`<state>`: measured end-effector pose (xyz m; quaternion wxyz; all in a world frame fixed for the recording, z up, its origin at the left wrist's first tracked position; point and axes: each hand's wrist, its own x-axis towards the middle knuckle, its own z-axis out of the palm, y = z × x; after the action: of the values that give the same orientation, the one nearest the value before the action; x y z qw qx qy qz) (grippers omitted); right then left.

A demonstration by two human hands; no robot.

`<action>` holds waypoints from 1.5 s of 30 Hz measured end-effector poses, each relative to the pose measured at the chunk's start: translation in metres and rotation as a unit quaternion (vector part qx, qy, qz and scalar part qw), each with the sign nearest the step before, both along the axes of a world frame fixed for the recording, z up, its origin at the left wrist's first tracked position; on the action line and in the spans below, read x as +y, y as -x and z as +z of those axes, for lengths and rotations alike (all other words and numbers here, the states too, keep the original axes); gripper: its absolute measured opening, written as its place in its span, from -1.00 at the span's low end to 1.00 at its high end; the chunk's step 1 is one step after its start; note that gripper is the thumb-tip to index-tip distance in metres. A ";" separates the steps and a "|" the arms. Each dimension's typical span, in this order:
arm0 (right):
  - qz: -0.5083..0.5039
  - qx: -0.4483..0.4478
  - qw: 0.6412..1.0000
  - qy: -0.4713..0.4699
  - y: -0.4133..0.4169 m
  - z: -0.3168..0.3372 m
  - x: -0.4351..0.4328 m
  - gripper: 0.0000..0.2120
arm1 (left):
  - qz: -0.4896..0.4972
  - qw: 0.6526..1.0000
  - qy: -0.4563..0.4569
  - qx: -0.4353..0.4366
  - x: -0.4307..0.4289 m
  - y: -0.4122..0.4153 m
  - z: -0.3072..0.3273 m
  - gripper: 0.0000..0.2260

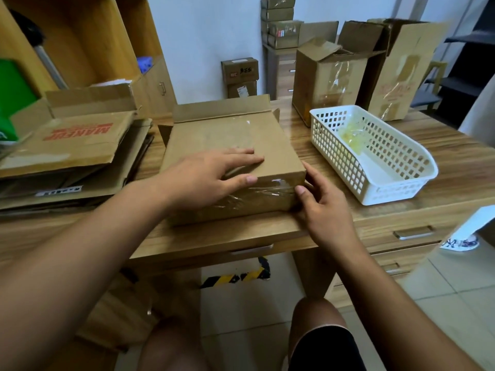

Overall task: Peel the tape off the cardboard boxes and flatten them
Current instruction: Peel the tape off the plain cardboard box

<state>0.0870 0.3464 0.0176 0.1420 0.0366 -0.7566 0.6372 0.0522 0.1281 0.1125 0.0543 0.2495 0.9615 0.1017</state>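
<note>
Two tall open cardboard boxes [329,81] stand toward the far right corner of the wooden bench [442,156]. Just in front of them sits a white perforated plastic basket [388,194] with a wad of yellowish peeled tape [351,135] inside. A stack of flattened cardboard sheets [72,145] hogs the left edge.

The brown cardboard box [227,135] sits mid-bench, close to the front edge, with its far flap standing up and wrinkly clear tape [257,194] stretched across the front face. The left grip [206,175] lies spread flat on top of it, thumb on the front edge. The right grip [324,207] curls round the front right corner, thumb tip on the tape's end.
</note>
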 end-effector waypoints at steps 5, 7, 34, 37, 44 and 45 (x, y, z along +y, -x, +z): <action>0.021 -0.018 1.000 0.012 -0.001 0.005 0.013 -0.50 | -0.017 1.000 -0.012 0.007 -0.017 -0.003 0.006 -0.48; 0.021 -0.018 1.000 0.011 -0.001 0.006 0.016 -0.51 | -0.027 0.999 -0.007 0.015 -0.020 -0.003 0.005 -0.49; -0.085 -0.039 0.992 -0.080 -0.017 -0.002 -0.034 -0.46 | -0.002 0.998 -0.059 -0.005 -0.009 0.006 -0.010 -0.54; -0.070 -0.037 0.993 -0.084 -0.023 -0.006 -0.040 -0.47 | -0.001 0.998 -0.059 -0.003 -0.009 0.005 -0.010 -0.53; -0.049 -0.030 0.995 -0.080 -0.027 -0.009 -0.050 -0.50 | -0.002 0.999 -0.054 0.004 -0.008 0.005 -0.010 -0.53; -0.048 -0.027 0.995 -0.079 -0.028 -0.008 -0.051 -0.51 | -0.002 0.999 -0.051 0.007 -0.009 0.005 -0.010 -0.53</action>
<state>0.1153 0.2958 0.0092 0.1489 -0.0063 -0.8089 0.5688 0.0474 0.1194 0.1023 0.0350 0.2549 0.9548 0.1490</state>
